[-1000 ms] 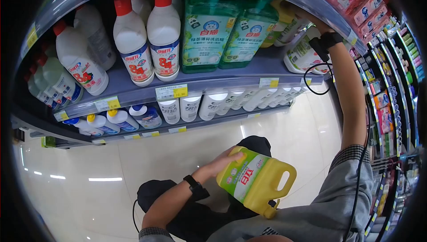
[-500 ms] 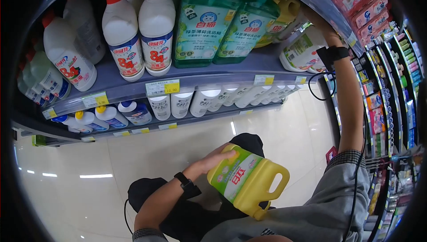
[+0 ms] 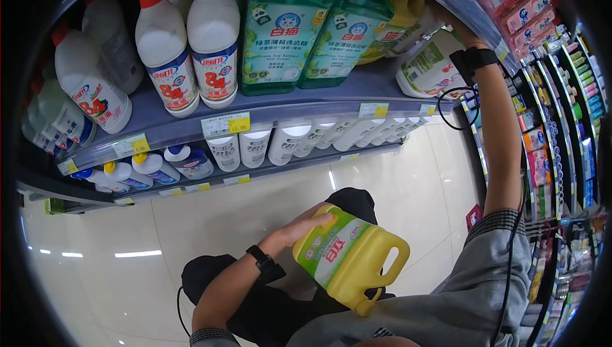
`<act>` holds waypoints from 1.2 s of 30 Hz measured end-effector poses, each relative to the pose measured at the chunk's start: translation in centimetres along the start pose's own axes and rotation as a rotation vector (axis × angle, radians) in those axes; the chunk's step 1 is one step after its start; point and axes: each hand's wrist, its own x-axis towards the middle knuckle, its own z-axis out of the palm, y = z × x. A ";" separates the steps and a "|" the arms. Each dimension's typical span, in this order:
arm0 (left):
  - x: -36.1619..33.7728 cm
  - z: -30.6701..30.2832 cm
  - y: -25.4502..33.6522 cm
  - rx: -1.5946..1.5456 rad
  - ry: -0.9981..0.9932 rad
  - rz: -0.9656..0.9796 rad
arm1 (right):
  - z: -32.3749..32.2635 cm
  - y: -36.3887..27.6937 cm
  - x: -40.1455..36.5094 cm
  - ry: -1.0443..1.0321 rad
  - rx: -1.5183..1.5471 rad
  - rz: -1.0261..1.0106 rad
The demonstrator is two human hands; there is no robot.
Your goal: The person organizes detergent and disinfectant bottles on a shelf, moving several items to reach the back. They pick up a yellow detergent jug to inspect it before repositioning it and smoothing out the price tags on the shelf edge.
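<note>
My left hand [image 3: 307, 224] grips the base end of a yellow dish soap jug [image 3: 366, 261] with a green and white label. The jug lies tilted over my lap, its handle and cap pointing down to the right. On the right, my right hand [image 3: 464, 36] reaches into the upper shelf, beside a white jug [image 3: 433, 66] with a green label. That jug leans on the shelf. Fingers of my right hand are hidden in the dark, so their hold cannot be made out. Large green dish soap bottles [image 3: 284, 41] and a yellow jug [image 3: 403, 18] stand to its left.
White disinfectant bottles [image 3: 215, 41] with red caps stand at the left of the grey shelf [image 3: 319, 108]. Below, a lower shelf holds rows of white bottles [image 3: 290, 145]. Pink packs [image 3: 529, 12] and stocked racks [image 3: 561, 111] are at the right. A black cable [image 3: 449, 124] hangs by my right wrist.
The view has shifted a little, so the shelf goods sit slightly further left. My left hand still holds the yellow jug, and my right hand stays inside the shelf.
</note>
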 end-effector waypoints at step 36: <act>-0.4 -0.5 -0.7 0.114 0.007 -0.014 | 1.0 -1.2 0.1 0.053 0.021 -0.023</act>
